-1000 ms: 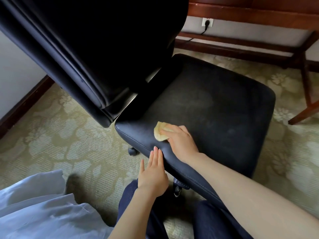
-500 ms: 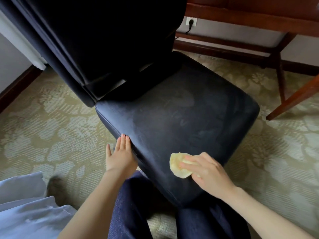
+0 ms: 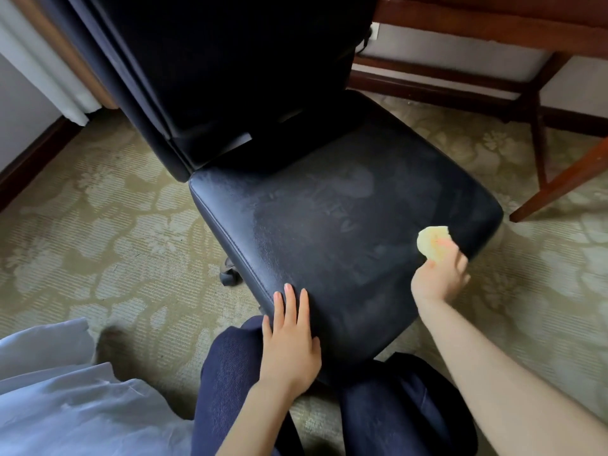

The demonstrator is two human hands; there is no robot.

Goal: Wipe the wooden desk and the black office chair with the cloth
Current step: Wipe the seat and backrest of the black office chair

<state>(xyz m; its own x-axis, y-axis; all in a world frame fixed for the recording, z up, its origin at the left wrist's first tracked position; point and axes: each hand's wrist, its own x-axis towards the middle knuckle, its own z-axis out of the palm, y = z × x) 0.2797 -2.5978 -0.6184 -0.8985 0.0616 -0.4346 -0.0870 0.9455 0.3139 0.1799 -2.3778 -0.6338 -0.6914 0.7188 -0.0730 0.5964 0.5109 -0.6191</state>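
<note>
The cloth [image 3: 433, 243], a small pale-yellow wad, lies against the seat [image 3: 329, 232] of the black chair [image 3: 230, 77], at the seat's 3 o'clock edge near its far right corner. The right hand [image 3: 439, 276] grips it from the 6 o'clock side, fingers curled over the wad and pressing it to the leather; the hand is slightly blurred. The seat shows dull, streaky patches across its middle and a glossier band along its 9 o'clock edge.

The left hand [image 3: 289, 343] rests flat on the seat's near corner at 6 o'clock, fingers straight and close together, pointing to 12, holding nothing.

The backrest rises from the seat's 11 o'clock side, dark and tilted toward the camera. Under the seat's 8 o'clock edge one caster [image 3: 228, 274] shows on the carpet [image 3: 115, 225], which is pale green with a flower pattern.

The wooden desk [image 3: 493, 31] stands at 1 o'clock, behind the chair; only its underside rail, cross bars and legs are in view, one leg [image 3: 559, 185] slanting down at 3 o'clock, apart from the seat. A wall outlet [image 3: 374, 30] peeks out beside the backrest at 12.

At 6 o'clock the person's knees [image 3: 230, 373] in dark blue trousers touch the seat's near edge. White fabric [image 3: 65, 406] fills the 7 o'clock corner, and a pale curtain [image 3: 42, 70] hangs at 10.
</note>
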